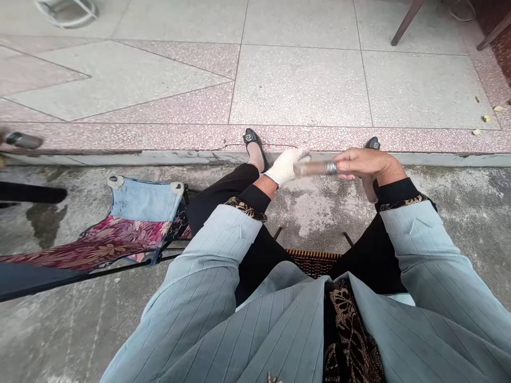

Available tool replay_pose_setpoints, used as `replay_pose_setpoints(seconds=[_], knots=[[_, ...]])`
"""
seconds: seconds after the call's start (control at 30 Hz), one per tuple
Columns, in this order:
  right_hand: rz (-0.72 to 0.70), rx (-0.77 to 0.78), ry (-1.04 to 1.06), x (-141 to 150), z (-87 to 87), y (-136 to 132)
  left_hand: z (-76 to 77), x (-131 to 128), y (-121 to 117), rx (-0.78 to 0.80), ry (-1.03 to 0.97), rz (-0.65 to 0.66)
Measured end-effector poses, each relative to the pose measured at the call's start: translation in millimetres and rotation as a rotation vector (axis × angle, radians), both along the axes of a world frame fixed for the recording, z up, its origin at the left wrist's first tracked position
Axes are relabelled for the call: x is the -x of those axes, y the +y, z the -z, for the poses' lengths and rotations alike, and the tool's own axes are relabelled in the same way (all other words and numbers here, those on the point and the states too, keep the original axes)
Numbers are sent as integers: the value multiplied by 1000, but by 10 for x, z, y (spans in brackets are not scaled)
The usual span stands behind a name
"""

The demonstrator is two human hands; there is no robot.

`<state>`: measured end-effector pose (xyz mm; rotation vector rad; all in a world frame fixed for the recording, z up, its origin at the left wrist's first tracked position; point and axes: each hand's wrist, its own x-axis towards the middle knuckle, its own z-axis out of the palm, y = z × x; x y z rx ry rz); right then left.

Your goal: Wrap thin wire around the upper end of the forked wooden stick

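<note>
A short brown, rod-like piece [312,168] spans the gap between my two hands, blurred by motion. Silvery bands, like wound wire or a ridged metal collar [331,168], ring its right end. My left hand [288,166], in a white knitted glove, closes around the left end. Bare, my right hand [361,161] pinches the banded end between thumb and fingers. Both hands are held out above the ground between my knees. The far left tip of the piece is hidden by the glove.
On the left stands a folding chair with a floral and denim seat [143,199]. A low step edge [179,158] runs across by my shoes. Part of a woven seat [315,260] shows beneath me. Brown furniture legs [407,22] stand at the upper right.
</note>
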<state>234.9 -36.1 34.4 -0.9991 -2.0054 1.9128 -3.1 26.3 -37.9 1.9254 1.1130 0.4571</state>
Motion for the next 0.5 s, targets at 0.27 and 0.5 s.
replay_pose_setpoints(seconds=[0.27, 0.5], knots=[[-116, 1, -694, 37, 132, 136, -190, 75, -24, 191, -357, 47], [712, -99, -480, -32, 114, 229, -194, 96, -199, 542, -439, 269]])
